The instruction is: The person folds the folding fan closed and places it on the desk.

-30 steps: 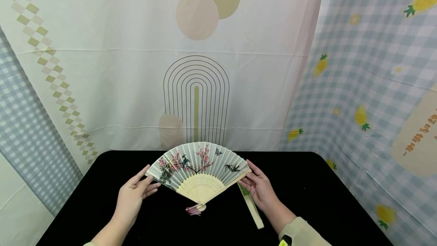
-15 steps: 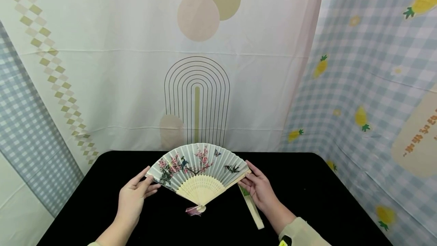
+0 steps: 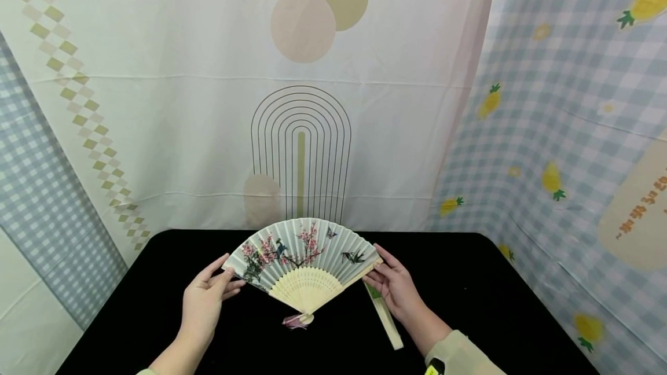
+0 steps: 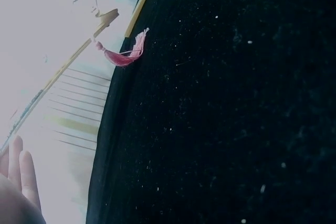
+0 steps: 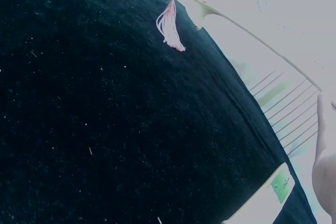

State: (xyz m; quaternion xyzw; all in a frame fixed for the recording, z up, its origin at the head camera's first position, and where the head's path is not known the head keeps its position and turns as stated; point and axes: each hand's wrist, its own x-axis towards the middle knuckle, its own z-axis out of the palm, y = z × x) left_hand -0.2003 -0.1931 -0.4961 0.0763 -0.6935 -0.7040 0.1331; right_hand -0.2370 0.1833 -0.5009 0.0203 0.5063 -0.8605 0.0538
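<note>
A hand fan (image 3: 312,253) is spread wide above the table, its pale leaf printed with pink blossoms, birds and a butterfly, its ribs cream. My left hand (image 3: 200,305) pinches its left end between thumb and fingers. At the opposite end, my right hand (image 3: 400,291) grips the outer rib. A pink tassel (image 3: 295,322) hangs from the pivot. Both wrist views show the tassel (image 4: 123,53) dangling and the fan nearly edge-on; overexposure hides much of its leaf. Below my right hand lies a long, narrow cream piece with a green part (image 3: 385,320), partly covered by that hand.
Under everything is a black cloth-covered table (image 3: 271,352) with rounded far corners. Behind it hangs a cream patterned curtain (image 3: 208,132). A blue checked cloth with pineapples (image 3: 521,161) closes the right side, and another checked cloth (image 3: 36,161) the left.
Both hands keep their hold on the spread fan and stay almost still. The view has shifted very slightly.
</note>
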